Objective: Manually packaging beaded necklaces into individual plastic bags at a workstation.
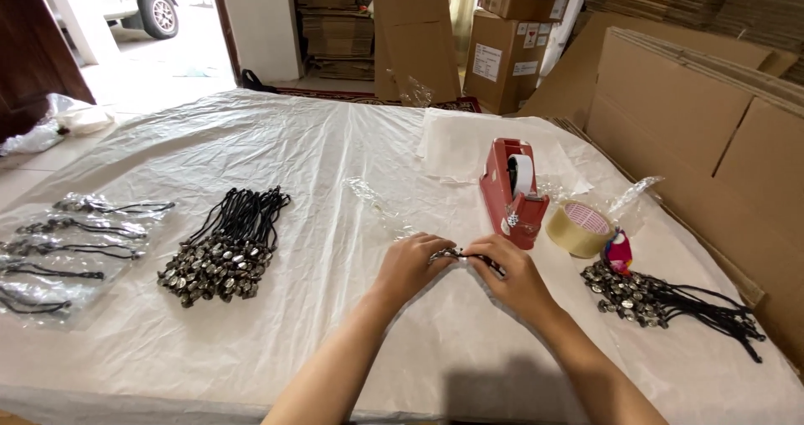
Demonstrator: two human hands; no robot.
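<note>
My left hand [413,264] and my right hand [508,271] meet at the middle of the table, both pinching a black cord necklace with metal beads [459,256] between the fingertips. A thin clear plastic bag [378,204] lies just beyond my left hand. The red tape dispenser [512,192] stands right behind my right hand. Most of the necklace is hidden under my fingers.
A bundle of black cord necklaces [223,249] lies to the left, another bundle [662,303] to the right. Bagged necklaces [59,249] cover the left edge. A tape roll [579,229] sits beside the dispenser. Flat cardboard sheets [695,115] lean along the right.
</note>
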